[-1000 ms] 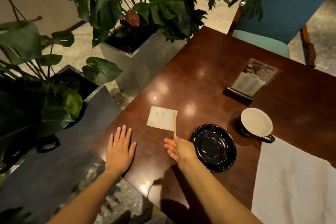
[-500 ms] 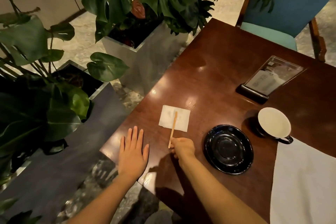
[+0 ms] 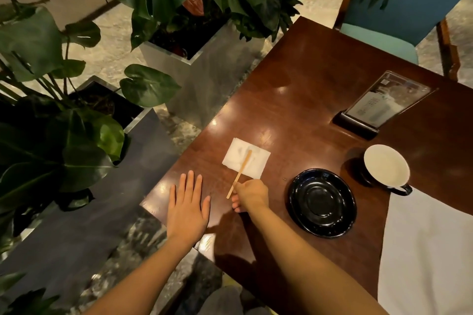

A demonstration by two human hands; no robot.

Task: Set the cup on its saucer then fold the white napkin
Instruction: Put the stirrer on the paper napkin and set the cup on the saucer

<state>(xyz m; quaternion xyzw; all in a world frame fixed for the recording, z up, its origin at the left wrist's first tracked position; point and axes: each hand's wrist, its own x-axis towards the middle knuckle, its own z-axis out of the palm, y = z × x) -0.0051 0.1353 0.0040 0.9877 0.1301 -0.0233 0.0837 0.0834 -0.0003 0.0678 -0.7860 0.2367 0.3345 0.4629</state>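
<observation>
From the head view, the left hand (image 3: 188, 208) is lying flat on the near corner of the dark wooden table (image 3: 307, 100), fingers straight and holding nothing. The right hand (image 3: 250, 195) is pinching the near end of a thin wooden stirrer (image 3: 239, 174), whose far end is reaching over the white napkin (image 3: 257, 163). I cannot tell whether that tip is resting on the paper or hanging just above it. The napkin is lying as a small square, and from here I cannot tell whether it is folded. The black saucer (image 3: 323, 203) is sitting bare just right of the right hand. The cup (image 3: 386, 165) is standing upright on the table beyond it, near but apart. So I am judging the task as barely begun: the cup is waiting to go on its saucer and the napkin fold is looking undone, with the stirrer likely needing clearing from it first
</observation>
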